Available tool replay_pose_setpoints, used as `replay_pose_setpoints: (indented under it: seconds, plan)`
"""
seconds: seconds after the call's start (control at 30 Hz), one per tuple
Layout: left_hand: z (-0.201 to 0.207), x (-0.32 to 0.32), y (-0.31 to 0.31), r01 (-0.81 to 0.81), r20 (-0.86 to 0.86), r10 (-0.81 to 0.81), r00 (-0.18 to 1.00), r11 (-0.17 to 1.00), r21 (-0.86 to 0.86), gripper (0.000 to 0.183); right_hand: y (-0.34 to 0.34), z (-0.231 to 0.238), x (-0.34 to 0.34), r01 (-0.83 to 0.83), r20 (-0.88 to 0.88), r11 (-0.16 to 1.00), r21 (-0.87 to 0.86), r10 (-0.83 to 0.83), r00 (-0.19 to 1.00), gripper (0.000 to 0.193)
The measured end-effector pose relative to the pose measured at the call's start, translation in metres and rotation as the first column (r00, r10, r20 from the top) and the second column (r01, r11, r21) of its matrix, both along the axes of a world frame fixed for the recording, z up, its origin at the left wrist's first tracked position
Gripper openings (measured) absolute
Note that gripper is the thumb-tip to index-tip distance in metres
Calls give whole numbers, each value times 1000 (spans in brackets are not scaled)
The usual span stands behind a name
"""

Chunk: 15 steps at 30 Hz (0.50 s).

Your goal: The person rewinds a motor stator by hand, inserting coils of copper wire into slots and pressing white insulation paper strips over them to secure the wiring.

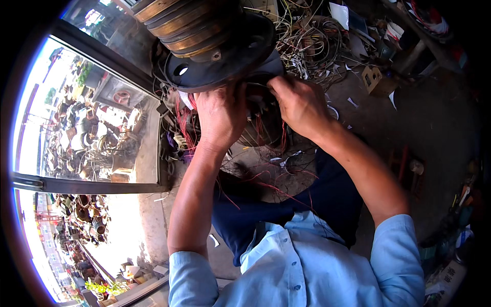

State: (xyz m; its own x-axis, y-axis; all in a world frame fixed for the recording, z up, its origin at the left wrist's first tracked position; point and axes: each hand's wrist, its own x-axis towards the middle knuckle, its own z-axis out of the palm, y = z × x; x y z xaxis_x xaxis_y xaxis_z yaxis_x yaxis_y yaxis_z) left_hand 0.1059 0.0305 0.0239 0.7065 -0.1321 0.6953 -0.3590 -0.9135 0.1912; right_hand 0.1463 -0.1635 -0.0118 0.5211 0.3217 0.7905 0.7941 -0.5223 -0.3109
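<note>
Before me stands a large round machine part, with a stack of brass-coloured rings above a wide dark disc. Both my hands work just below the disc's near edge. My left hand has its fingers curled in under the rim, and their tips are hidden. To its right, my right hand is closed in a pinch at the disc's edge; what it grips is too small to make out. Thin red wires hang beside my left wrist, and more red wires dangle between my hands.
A tangled heap of wires lies on the floor beyond my right hand. A small box with holes stands farther right among paper scraps. To the left is a metal-framed window, with piled scrap parts outside. Loose red wires trail over my dark trousers.
</note>
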Motion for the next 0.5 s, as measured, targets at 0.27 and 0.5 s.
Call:
replay_pose_setpoints:
  seconds: [0.27, 0.5]
  plan:
    - [-7, 11, -3, -16, 121, 4, 993, 995, 98, 30, 8, 4, 1, 124, 65, 991, -49, -120, 991, 10]
    - [-4, 6, 0, -17, 86, 5, 996, 990, 137, 31, 4, 0, 0, 55, 27, 998, -28, -55, 998, 13]
